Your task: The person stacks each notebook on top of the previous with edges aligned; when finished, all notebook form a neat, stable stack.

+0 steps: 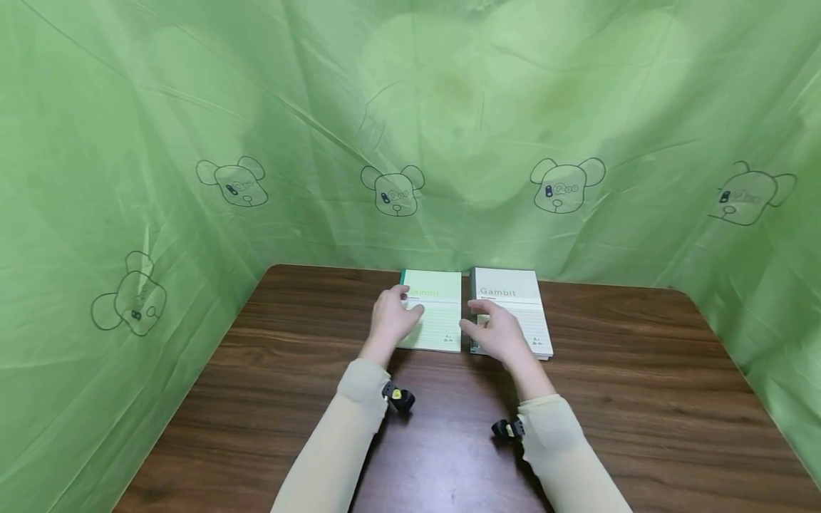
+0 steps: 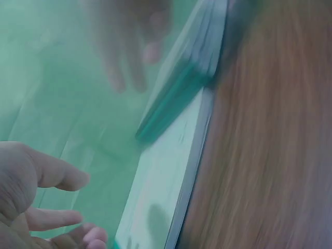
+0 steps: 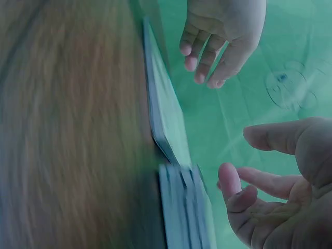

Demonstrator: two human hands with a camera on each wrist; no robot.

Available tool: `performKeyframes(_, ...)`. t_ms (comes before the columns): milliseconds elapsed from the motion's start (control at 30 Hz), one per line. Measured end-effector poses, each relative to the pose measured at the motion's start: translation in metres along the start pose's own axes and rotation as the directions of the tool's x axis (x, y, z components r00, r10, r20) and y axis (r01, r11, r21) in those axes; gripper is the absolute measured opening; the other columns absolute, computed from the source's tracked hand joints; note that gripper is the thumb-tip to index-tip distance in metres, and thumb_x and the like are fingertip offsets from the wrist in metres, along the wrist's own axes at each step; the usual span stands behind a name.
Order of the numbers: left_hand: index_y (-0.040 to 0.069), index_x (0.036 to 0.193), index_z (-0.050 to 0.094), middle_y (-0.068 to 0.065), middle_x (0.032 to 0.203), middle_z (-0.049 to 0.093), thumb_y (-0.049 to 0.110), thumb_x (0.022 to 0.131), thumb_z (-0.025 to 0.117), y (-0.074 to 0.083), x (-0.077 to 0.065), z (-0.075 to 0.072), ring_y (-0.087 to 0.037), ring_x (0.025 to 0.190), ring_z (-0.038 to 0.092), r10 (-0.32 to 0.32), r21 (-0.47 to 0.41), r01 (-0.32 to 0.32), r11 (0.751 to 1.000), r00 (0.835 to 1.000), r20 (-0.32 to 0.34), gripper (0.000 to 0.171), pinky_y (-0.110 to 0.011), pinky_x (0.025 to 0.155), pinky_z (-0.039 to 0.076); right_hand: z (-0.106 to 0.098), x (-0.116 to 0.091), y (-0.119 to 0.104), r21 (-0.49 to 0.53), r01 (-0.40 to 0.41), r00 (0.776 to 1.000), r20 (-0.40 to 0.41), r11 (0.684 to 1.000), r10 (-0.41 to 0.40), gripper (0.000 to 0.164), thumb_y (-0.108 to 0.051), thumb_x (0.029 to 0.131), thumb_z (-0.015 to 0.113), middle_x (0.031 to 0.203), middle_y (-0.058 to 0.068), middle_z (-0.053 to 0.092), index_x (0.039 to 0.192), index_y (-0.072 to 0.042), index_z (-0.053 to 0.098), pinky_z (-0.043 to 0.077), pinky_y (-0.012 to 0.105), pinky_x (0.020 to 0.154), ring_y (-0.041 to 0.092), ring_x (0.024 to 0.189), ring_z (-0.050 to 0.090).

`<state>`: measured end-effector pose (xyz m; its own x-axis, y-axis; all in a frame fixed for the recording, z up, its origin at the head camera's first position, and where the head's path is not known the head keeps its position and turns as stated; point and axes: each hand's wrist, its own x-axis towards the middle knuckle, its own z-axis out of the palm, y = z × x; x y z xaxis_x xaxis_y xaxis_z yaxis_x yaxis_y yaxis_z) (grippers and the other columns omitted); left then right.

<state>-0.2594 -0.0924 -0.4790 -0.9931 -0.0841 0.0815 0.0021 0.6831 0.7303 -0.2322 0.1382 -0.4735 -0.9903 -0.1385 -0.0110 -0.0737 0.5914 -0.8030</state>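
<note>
A pale green notebook with "Gambit" on its cover lies flat at the far side of the table. Just right of it, with a narrow gap between, lies a thicker stack of white-covered notebooks; the right wrist view shows the layered edges of this stack. My left hand hovers over the left side of the green notebook, fingers loosely bent, gripping nothing. Over the stack's left side is my right hand, thumb and fingers apart. In the left wrist view the right hand is blurred.
The dark wooden table extends in front of the notebooks and to both sides. Green cloth with drawn bear heads hangs close behind the table's back edge and along its sides. A small black camera is strapped at the left wrist.
</note>
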Motion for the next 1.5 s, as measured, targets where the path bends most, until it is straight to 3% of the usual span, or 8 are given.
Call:
performKeyframes(200, -0.002, 0.145, 0.065, -0.021, 0.133, 0.071, 0.021, 0.096, 0.078, -0.024, 0.002, -0.010, -0.039, 0.123, 0.067, -0.073, 0.019, 0.073, 0.997, 0.997, 0.014, 0.056, -0.053, 0.105, 0.053, 0.019, 0.004, -0.011, -0.086, -0.016, 0.998, 0.058, 0.996, 0.021, 0.059, -0.027, 0.105, 0.072, 0.148, 0.030, 0.063, 0.154, 0.002, 0.057, 0.044, 0.061, 0.118, 0.047, 0.141, 0.057)
performKeyframes(467, -0.001, 0.145, 0.066, -0.018, 0.128, 0.073, 0.022, 0.098, 0.078, -0.030, 0.000, -0.007, -0.036, 0.117, 0.068, -0.102, 0.039, 0.100, 0.994, 0.994, 0.048, 0.054, -0.051, 0.101, 0.055, 0.028, 0.006, -0.018, -0.116, -0.063, 0.995, 0.065, 0.991, 0.071, 0.058, -0.027, 0.104, 0.072, 0.143, 0.033, 0.065, 0.152, 0.003, 0.058, 0.051, 0.057, 0.111, 0.030, 0.093, 0.079)
performKeyframes(800, 0.004, 0.141, 0.071, -0.016, 0.132, 0.071, 0.018, 0.095, 0.078, -0.027, -0.002, -0.004, -0.037, 0.119, 0.066, -0.180, -0.052, 0.183, 0.982, 0.982, 0.047, 0.049, -0.053, 0.098, 0.056, 0.030, 0.011, -0.019, -0.031, -0.101, 0.991, 0.088, 0.994, 0.104, 0.058, -0.025, 0.101, 0.076, 0.142, 0.034, 0.064, 0.150, 0.001, 0.060, 0.057, 0.054, 0.101, 0.019, 0.078, 0.078)
performKeyframes(967, 0.006, 0.138, 0.073, -0.013, 0.131, 0.070, 0.002, 0.091, 0.071, -0.031, 0.001, -0.005, -0.033, 0.117, 0.063, -0.224, -0.158, 0.225, 0.961, 0.974, 0.026, 0.047, -0.047, 0.096, 0.054, 0.033, 0.013, -0.018, 0.023, -0.115, 0.990, 0.087, 0.993, 0.113, 0.059, -0.023, 0.099, 0.078, 0.143, 0.034, 0.063, 0.151, 0.001, 0.060, 0.057, 0.053, 0.099, 0.020, 0.079, 0.078)
performKeyframes(1100, 0.006, 0.140, 0.070, -0.012, 0.129, 0.071, -0.004, 0.092, 0.066, -0.035, 0.003, -0.014, -0.031, 0.115, 0.065, -0.267, -0.286, 0.272, 0.919, 0.962, 0.058, 0.049, -0.040, 0.089, 0.055, 0.034, 0.012, -0.017, 0.038, -0.108, 0.992, 0.075, 0.993, 0.105, 0.059, -0.022, 0.099, 0.077, 0.144, 0.031, 0.064, 0.150, 0.002, 0.060, 0.056, 0.054, 0.103, 0.029, 0.095, 0.079)
performKeyframes(1267, 0.003, 0.146, 0.065, -0.021, 0.132, 0.071, -0.001, 0.099, 0.069, -0.042, 0.005, -0.029, -0.027, 0.104, 0.074, -0.318, -0.485, 0.360, 0.797, 0.933, 0.171, 0.047, -0.032, 0.080, 0.059, 0.029, 0.010, -0.017, 0.069, -0.092, 0.996, 0.027, 0.993, 0.090, 0.050, -0.020, 0.100, 0.075, 0.137, 0.022, 0.071, 0.145, 0.001, 0.066, 0.055, 0.055, 0.103, 0.038, 0.124, 0.067)
performKeyframes(1367, 0.000, 0.147, 0.063, -0.025, 0.136, 0.069, -0.002, 0.101, 0.067, -0.047, 0.007, -0.034, -0.023, 0.099, 0.074, -0.305, -0.561, 0.378, 0.737, 0.926, 0.223, 0.047, -0.028, 0.078, 0.059, 0.027, 0.010, -0.018, 0.114, -0.078, 0.997, 0.005, 0.990, 0.078, 0.049, -0.018, 0.100, 0.074, 0.135, 0.020, 0.071, 0.145, 0.000, 0.067, 0.053, 0.055, 0.104, 0.038, 0.126, 0.064)
performKeyframes(1500, -0.003, 0.148, 0.061, -0.026, 0.140, 0.067, -0.005, 0.101, 0.066, -0.048, 0.007, -0.036, -0.019, 0.095, 0.073, -0.284, -0.608, 0.381, 0.697, 0.924, 0.255, 0.048, -0.025, 0.076, 0.058, 0.027, 0.011, -0.019, 0.187, -0.091, 0.996, 0.003, 0.978, 0.092, 0.055, -0.016, 0.100, 0.076, 0.141, 0.023, 0.068, 0.150, 0.002, 0.062, 0.048, 0.053, 0.112, 0.038, 0.127, 0.063)
